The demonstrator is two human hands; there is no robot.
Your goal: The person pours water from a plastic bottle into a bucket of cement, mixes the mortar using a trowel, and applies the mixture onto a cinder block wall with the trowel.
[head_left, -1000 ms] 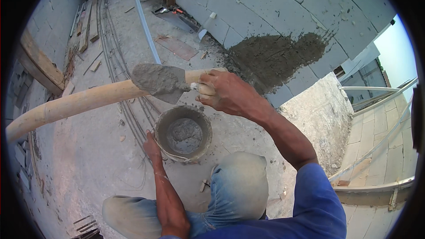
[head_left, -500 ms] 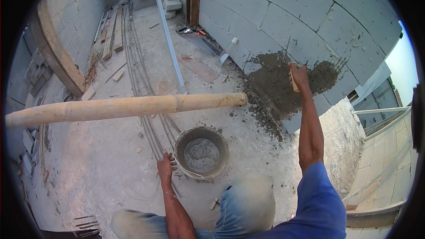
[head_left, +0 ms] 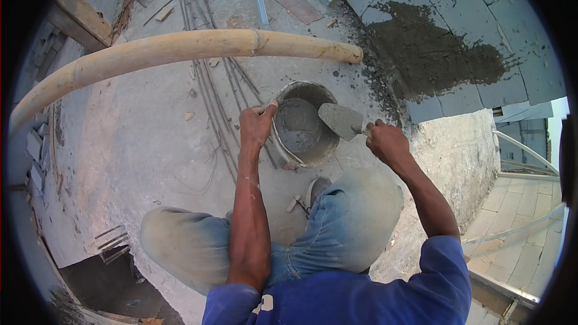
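A round bucket [head_left: 328, 151] stands on the floor in front of my knees, with wet grey mortar [head_left: 298, 121] in its bottom. My left hand [head_left: 257, 121] is closed on the bucket's left rim, thumb at the edge. In my right hand [head_left: 387, 142] is a trowel [head_left: 341, 120], gripped by its handle. The blade lies over the bucket's right rim, pointing inward, with grey mortar smeared on it. Up and to the right, a dark patch of wet mortar [head_left: 415, 48] covers part of the block wall [head_left: 475, 0].
A thick bamboo pole [head_left: 180, 45] crosses beyond the bucket. Long steel bars [head_left: 208, 84] run along the floor to its left. Crumbs of mortar [head_left: 385, 81] lie along the wall's foot. An opening in the floor [head_left: 114, 283] lies at the lower left.
My right hand has brought the trowel from the wall down to the bucket. My left hand has moved from beside the bucket onto its rim. The view has tilted downward.
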